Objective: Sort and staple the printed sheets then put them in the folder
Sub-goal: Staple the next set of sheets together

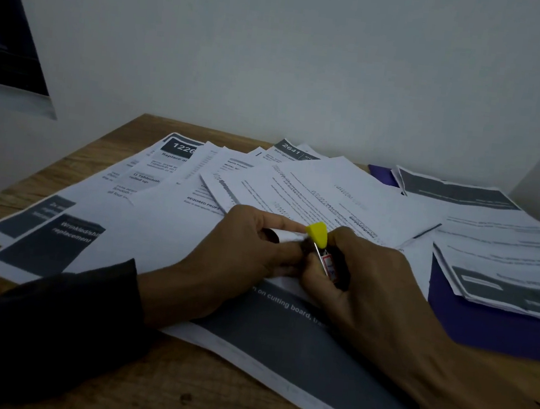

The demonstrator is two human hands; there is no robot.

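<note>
Barely begun, I judge: my right hand [367, 281] grips the small yellow-capped stapler [322, 249], my left hand [239, 257] pinches white printed sheets [330, 190] beside it; purple folder [482, 323] lies right, unfilled

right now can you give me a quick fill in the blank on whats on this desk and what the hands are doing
1. The right hand grips a stapler whose tip is ____ in colour.
2. The folder under the right-side sheets is ____.
3. The left hand wears a ____ sleeve.

Missing words: yellow; purple; black
</note>
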